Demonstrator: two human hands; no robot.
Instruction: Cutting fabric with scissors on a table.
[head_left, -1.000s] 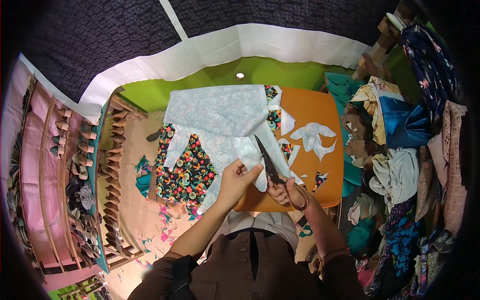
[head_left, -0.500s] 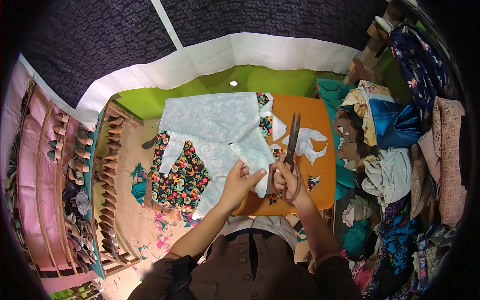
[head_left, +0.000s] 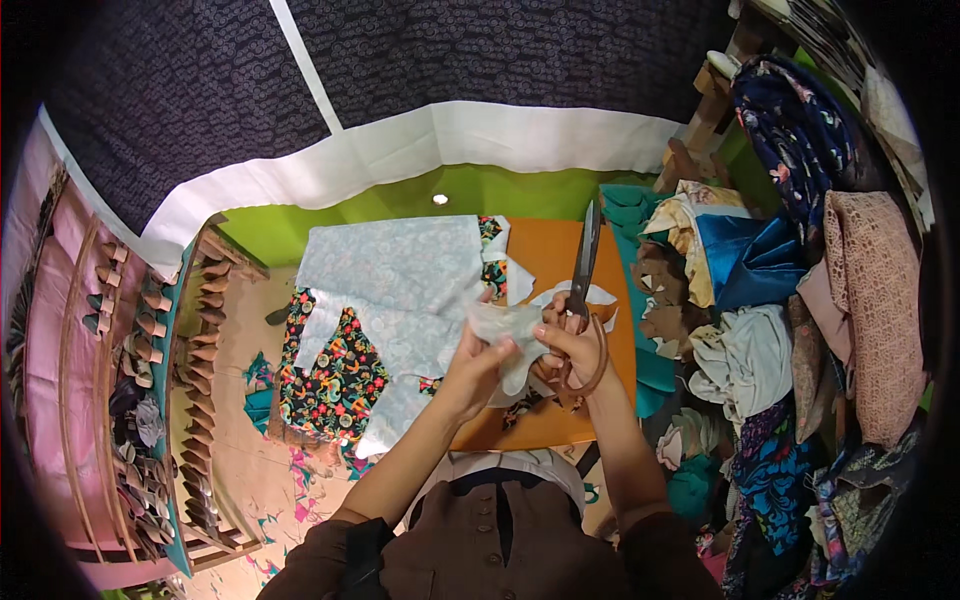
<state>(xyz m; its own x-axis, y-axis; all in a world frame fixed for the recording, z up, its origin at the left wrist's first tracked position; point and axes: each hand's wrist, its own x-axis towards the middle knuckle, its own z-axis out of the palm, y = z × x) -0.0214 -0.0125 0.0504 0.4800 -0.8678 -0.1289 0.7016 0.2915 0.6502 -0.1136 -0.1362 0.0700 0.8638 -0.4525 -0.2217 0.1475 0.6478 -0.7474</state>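
My left hand (head_left: 474,372) is closed, pinching a small pale piece of fabric (head_left: 505,322) held up above the table. My right hand (head_left: 572,352) grips the brown-handled scissors (head_left: 586,262), blades pointing away from me, while its thumb and fingers also hold the right side of the pale piece. Under and left of my hands lies a larger cloth with its pale reverse up (head_left: 390,262). Its black floral printed side (head_left: 350,385) shows at the near left. Whether the held piece is joined to the larger cloth is hard to tell.
The cloth lies on an orange table (head_left: 545,435). White scraps (head_left: 600,294) lie beyond my right hand. Piled fabrics (head_left: 745,360) stand close on the right. At left is a rack of wooden shoe-shaped forms (head_left: 195,400). A dark curtain (head_left: 500,60) hangs behind.
The pale fabric hung down from my left fingers before; now it is bunched between both hands. The scissors stay in my right hand. The whole view has shifted slightly.
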